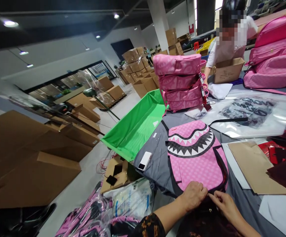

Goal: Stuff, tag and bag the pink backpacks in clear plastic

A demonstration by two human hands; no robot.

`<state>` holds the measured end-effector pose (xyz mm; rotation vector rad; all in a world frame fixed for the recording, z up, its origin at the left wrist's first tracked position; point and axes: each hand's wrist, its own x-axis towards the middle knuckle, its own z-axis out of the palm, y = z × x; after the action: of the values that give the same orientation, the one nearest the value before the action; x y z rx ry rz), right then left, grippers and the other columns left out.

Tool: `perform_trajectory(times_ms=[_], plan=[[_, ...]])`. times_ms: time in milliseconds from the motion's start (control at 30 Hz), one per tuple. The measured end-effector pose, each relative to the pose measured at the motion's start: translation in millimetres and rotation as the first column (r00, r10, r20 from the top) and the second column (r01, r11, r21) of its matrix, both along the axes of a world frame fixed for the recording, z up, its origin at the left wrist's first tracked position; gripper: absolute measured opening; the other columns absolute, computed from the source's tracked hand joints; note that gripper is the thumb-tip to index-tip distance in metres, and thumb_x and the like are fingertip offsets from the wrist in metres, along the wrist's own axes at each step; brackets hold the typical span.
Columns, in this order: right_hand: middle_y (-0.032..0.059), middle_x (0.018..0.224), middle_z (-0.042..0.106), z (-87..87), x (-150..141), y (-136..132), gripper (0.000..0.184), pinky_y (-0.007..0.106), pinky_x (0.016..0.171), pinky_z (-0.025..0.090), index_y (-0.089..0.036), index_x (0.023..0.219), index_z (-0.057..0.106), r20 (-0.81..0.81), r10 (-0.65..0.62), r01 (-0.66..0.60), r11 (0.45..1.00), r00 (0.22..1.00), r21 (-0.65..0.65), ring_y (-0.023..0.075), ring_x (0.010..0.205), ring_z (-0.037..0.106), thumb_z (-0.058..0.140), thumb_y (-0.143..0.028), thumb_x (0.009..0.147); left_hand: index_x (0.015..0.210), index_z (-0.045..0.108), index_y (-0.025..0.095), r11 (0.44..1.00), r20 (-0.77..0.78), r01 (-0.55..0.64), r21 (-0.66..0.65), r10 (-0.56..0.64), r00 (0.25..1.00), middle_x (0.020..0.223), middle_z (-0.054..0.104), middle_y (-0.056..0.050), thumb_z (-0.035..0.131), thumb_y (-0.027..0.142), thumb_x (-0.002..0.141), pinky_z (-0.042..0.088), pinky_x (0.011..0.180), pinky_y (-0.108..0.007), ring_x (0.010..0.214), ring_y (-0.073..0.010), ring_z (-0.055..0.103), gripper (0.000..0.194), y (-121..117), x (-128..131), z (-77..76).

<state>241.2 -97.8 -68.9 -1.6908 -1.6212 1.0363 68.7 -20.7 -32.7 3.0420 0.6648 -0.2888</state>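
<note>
Left hand (pixel 193 196) and right hand (pixel 225 205) close on pink shark-mouth backpack (pixel 194 161)

Fingers pinch the backpack's dark lower edge as it lies on a gray-covered table (pixel 246 204). Beyond the backpack rise stacked pink backpacks (pixel 179 82); a green fabric bin (pixel 133 126) sits to its left, and a co-worker (pixel 228 42) bends over a cardboard box (pixel 228 70) farther back.

A black sleeve (pixel 149 225) with mottled orange print ends well above the bare left hand (pixel 192 196); the right hand (pixel 225 205) is bare too.
</note>
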Motion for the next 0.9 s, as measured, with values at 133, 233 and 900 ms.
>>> perform_trajectory(times_ms=[133,233,900], plan=[[0.0007,0.06,0.067,0.5,29,-8,0.037,0.027,0.051,0.034,-0.023,0.068,0.057,0.229,0.144,-0.185,0.968,0.963,0.168,0.0176,0.054,0.065,0.04,-0.038,0.097,0.1,0.054,0.017,0.999,-0.014,0.044,-0.007,-0.044,0.999,0.086,0.064,-0.004,0.053,0.027,0.101,0.039,0.059,-0.031,0.078,-0.0194,0.063,0.01,-2,-5,2.0],[-0.0012,0.056,0.066,9.6,82,3,0.027,0.03,0.047,0.025,-0.024,0.072,0.06,0.585,0.223,-0.473,0.822,0.78,0.317,0.0163,0.046,0.063,0.044,-0.012,0.089,0.1,0.054,0.018,0.995,0.012,0.096,0.004,-0.096,0.995,0.084,0.063,-0.003,0.055,0.028,0.1,0.037,0.058,-0.033,0.075,-0.0191,0.061,0.009,-7,-15,0.4],[0.009,0.102,0.077,-46.1,79,11,0.034,0.036,0.074,0.062,-0.026,0.115,0.062,0.402,0.042,-0.11,0.983,0.915,0.147,0.025,0.088,0.076,0.039,-0.039,0.094,0.123,0.056,0.014,0.924,0.218,-0.195,-0.328,0.275,0.936,0.116,0.07,-0.011,0.062,0.026,0.097,0.054,0.084,-0.03,0.103,-0.0214,0.067,0.029,-56,-25,-24.9]])
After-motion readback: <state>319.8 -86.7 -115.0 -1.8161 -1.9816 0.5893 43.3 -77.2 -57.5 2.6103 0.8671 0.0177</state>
